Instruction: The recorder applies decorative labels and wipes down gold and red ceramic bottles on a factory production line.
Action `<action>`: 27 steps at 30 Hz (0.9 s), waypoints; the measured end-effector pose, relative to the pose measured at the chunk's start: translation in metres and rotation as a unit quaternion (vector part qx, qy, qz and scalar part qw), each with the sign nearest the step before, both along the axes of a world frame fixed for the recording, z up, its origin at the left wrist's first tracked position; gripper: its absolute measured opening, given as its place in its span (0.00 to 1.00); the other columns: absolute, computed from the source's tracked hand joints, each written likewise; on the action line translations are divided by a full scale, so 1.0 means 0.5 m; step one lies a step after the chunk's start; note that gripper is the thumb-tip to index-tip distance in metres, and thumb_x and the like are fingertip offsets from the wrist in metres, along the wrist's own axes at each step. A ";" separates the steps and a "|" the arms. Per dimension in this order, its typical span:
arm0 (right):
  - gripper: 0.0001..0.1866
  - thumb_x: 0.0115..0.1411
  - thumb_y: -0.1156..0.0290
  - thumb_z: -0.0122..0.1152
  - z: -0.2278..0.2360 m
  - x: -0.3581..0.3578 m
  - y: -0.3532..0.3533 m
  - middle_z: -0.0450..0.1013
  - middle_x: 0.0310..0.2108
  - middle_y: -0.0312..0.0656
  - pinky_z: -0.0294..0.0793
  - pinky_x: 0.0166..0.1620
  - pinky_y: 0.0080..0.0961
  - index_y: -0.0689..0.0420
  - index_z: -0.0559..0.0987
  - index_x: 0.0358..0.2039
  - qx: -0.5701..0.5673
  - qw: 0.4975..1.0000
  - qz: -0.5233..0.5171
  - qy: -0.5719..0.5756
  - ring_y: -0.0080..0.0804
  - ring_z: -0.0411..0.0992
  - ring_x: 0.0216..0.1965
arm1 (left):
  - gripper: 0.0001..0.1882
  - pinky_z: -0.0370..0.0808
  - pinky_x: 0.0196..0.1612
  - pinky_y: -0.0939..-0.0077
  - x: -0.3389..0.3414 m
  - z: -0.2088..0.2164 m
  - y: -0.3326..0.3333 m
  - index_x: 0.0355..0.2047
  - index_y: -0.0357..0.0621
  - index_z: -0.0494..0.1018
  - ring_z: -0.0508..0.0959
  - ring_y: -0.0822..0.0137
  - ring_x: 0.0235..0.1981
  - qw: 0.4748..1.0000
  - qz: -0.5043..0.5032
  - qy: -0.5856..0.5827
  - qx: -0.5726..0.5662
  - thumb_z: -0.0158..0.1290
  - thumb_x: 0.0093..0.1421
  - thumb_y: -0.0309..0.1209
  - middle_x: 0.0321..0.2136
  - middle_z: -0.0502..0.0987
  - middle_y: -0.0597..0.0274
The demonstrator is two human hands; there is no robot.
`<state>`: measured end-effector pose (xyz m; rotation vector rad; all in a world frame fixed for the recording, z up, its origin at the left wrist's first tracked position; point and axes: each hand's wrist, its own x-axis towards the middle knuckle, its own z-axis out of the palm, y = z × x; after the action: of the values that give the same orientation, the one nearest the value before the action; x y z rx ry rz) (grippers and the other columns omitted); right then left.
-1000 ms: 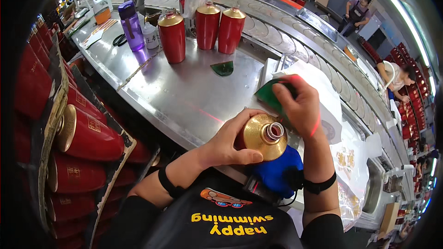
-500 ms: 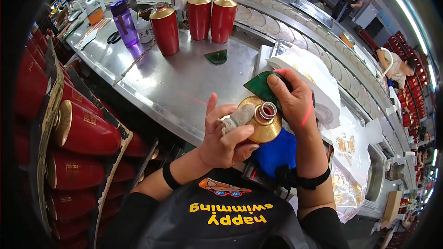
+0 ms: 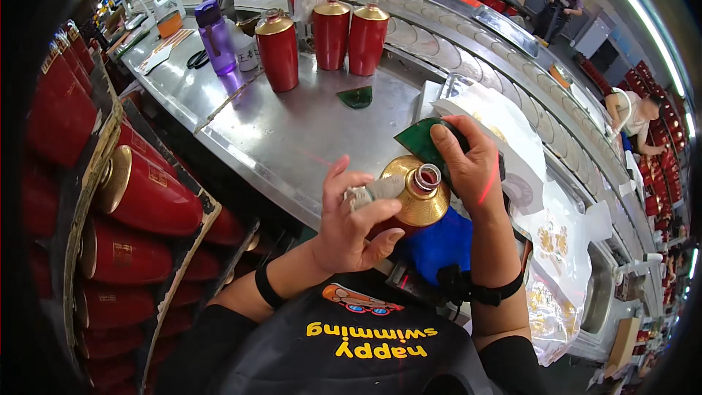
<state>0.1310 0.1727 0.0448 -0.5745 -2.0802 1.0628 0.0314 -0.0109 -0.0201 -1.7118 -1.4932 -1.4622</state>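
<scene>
My right hand (image 3: 474, 164) pinches a dark green flat scraper (image 3: 424, 139) between thumb and fingers, just beyond the neck of a bottle. That bottle, with its gold shoulder (image 3: 428, 208) and an uncapped mouth, is close in front of me; its red body is mostly hidden. At its left side is my left hand (image 3: 347, 223), fingers apart, with a greyish cloth wrap on one finger lying against or just over the gold shoulder. A second green piece (image 3: 355, 97) with a curved edge lies on the metal table (image 3: 292, 132).
Three red bottles (image 3: 278, 55) with gold tops stand at the table's back, beside a purple drinking bottle (image 3: 216, 40). Racks of red bottles (image 3: 150, 190) fill the left. White sheets with gold prints (image 3: 552, 238) lie to the right. A conveyor (image 3: 468, 47) curves behind; other people are farther off.
The view has shifted slightly, so the table and racks appear farther right and lower. My left fingers have loosened a little from the bottle. My right hand still holds the scraper.
</scene>
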 end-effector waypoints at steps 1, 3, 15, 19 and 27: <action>0.18 0.62 0.58 0.66 0.003 0.000 -0.002 0.79 0.27 0.44 0.75 0.37 0.26 0.62 0.81 0.41 -0.005 1.000 0.004 0.000 0.26 0.76 0.29 | 0.24 0.55 0.64 0.36 -0.006 0.006 0.002 0.50 0.47 0.70 0.68 0.51 0.54 0.999 -0.019 -0.026 -0.011 0.62 0.58 0.43 0.48 0.73 0.55; 0.17 0.61 0.59 0.67 0.007 0.001 -0.005 0.79 0.27 0.44 0.75 0.38 0.26 0.61 0.81 0.41 -0.011 1.000 0.003 -0.003 0.25 0.76 0.30 | 0.39 0.60 0.64 0.46 -0.019 0.014 0.013 0.58 0.39 0.63 0.69 0.45 0.54 0.994 -0.055 -0.075 -0.055 0.64 0.57 0.51 0.51 0.71 0.49; 0.13 0.59 0.73 0.67 0.013 0.096 -0.026 0.76 0.32 0.37 0.74 0.37 0.22 0.59 0.76 0.44 -0.045 0.990 -0.016 0.129 0.23 0.73 0.34 | 0.53 0.64 0.62 0.60 -0.001 0.013 0.034 0.63 0.34 0.55 0.68 0.49 0.58 0.979 -0.031 -0.158 -0.122 0.73 0.45 0.45 0.55 0.66 0.46; 0.15 0.47 0.78 0.68 0.039 0.146 -0.080 0.75 0.33 0.41 0.69 0.37 0.35 0.55 0.79 0.37 0.383 0.917 0.089 0.067 0.34 0.72 0.31 | 0.50 0.68 0.58 0.58 -0.018 0.006 0.040 0.61 0.37 0.55 0.71 0.46 0.53 0.953 -0.148 -0.243 -0.102 0.71 0.45 0.41 0.52 0.67 0.43; 0.16 0.38 0.70 0.68 0.069 0.131 -0.161 0.73 0.36 0.30 0.63 0.45 0.38 0.47 0.82 0.33 0.464 0.882 0.063 -0.050 0.29 0.67 0.34 | 0.49 0.68 0.58 0.57 -0.011 -0.002 0.046 0.61 0.37 0.55 0.71 0.45 0.53 0.962 -0.134 -0.216 -0.097 0.70 0.44 0.37 0.53 0.67 0.43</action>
<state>0.1963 0.0923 0.0793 -0.0002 -2.4171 0.0028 0.0257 0.0123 -0.0213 -1.8489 -1.7212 -1.9914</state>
